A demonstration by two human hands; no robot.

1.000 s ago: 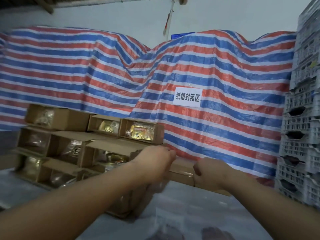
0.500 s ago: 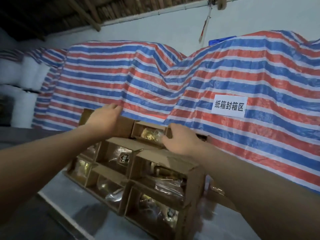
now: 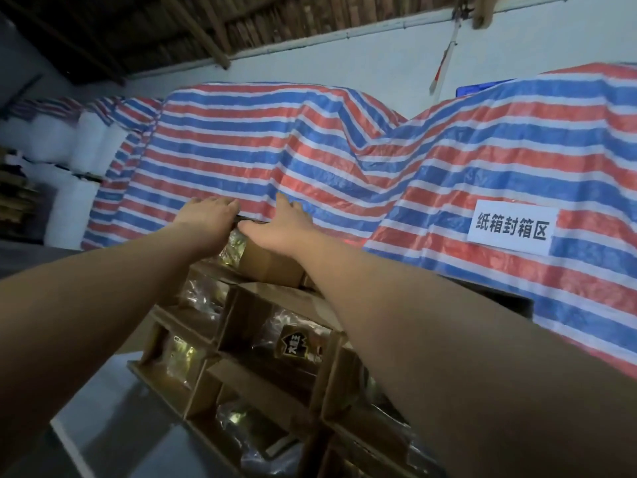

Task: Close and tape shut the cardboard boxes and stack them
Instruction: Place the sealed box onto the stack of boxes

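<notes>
Up top, both flat hands, left hand [image 3: 206, 215] and right hand [image 3: 279, 229], press the top box's [image 3: 272, 263] edge, grasping nothing.

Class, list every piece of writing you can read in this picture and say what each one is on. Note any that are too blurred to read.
"纸箱封箱区": black characters on the white paper sign fixed to the striped tarpaulin.
Dark packet label inside an open cardboard box: it bears light characters, too blurred to read.
No other writing shows.
</notes>
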